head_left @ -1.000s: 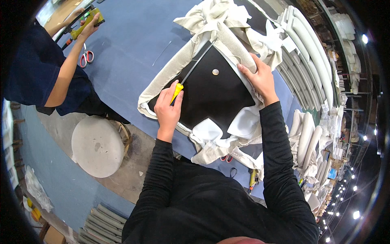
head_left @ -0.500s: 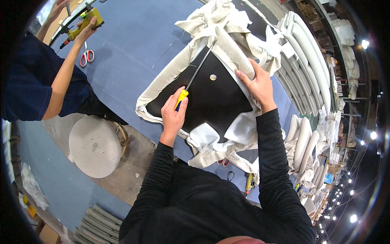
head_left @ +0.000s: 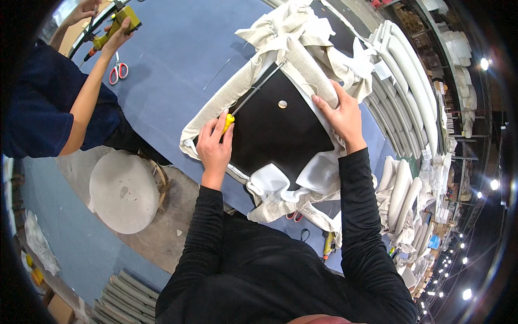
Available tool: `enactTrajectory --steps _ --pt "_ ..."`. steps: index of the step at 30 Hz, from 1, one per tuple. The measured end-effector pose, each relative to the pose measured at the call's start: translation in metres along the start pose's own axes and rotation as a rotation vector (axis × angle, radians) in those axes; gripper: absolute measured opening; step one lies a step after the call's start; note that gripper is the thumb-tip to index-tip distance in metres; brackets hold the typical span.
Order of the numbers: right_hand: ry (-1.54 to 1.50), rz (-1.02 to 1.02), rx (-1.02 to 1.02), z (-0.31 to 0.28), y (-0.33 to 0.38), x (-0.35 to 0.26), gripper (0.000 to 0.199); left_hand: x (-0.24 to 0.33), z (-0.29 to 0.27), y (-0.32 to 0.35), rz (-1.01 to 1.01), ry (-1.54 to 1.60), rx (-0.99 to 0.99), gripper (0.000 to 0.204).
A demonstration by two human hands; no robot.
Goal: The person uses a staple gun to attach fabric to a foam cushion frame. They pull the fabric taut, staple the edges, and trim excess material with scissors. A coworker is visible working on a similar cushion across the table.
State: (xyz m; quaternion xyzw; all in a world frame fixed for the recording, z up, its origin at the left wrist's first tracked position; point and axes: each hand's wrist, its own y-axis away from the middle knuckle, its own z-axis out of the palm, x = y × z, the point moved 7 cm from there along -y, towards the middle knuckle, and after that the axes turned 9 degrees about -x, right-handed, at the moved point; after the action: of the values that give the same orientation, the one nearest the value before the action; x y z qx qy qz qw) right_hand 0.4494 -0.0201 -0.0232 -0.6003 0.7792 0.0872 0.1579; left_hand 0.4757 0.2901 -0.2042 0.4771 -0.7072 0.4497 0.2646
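My left hand (head_left: 215, 146) is closed around the yellow handle of a long screwdriver (head_left: 253, 93). The shaft slants up and away, its tip meeting the fabric fold at the panel's far corner. That black panel (head_left: 280, 137) is framed by beige fabric (head_left: 216, 98) over white padding (head_left: 268, 178), and a small round disc (head_left: 282, 105) lies on it. With the thumb on the inner edge and fingers over the outside, my right hand (head_left: 345, 120) grips the padded right border (head_left: 313, 65). Loose fabric bunches at the far corner.
At the left, a co-worker's hand (head_left: 120, 35) holds a yellow-green power tool (head_left: 125, 20). Red-handled scissors (head_left: 118, 72) lie on the blue table (head_left: 178, 48). Stacked grey cushions (head_left: 407, 92) stand at the right. A round stool (head_left: 124, 191) is at the lower left; another tool (head_left: 328, 245) lies near me.
My left hand and the screwdriver handle have swung left, so the shaft lies lower, nearer the left border. The tip stays at the far corner; my right hand keeps its place.
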Motion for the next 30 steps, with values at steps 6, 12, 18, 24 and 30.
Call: enactTrajectory --steps 6,12,18,24,30 --pt "-0.019 0.010 -0.013 -0.002 0.002 -0.007 0.070 -0.009 -0.003 0.005 0.049 -0.156 0.072 0.049" --pt "0.010 -0.004 0.002 -0.002 0.002 -0.009 0.070 -0.016 -0.003 0.008 0.036 -0.155 0.092 0.051" --pt "0.009 0.003 -0.006 -0.001 0.001 -0.009 0.069 -0.017 -0.009 0.003 0.105 -0.213 0.155 0.052" --pt "0.023 -0.002 0.018 -0.002 0.003 -0.010 0.068 -0.013 -0.016 -0.002 0.120 -0.166 0.152 0.050" --pt "0.002 -0.029 0.019 -0.003 0.004 -0.015 0.066 -0.025 -0.014 -0.003 0.103 -0.132 0.111 0.050"
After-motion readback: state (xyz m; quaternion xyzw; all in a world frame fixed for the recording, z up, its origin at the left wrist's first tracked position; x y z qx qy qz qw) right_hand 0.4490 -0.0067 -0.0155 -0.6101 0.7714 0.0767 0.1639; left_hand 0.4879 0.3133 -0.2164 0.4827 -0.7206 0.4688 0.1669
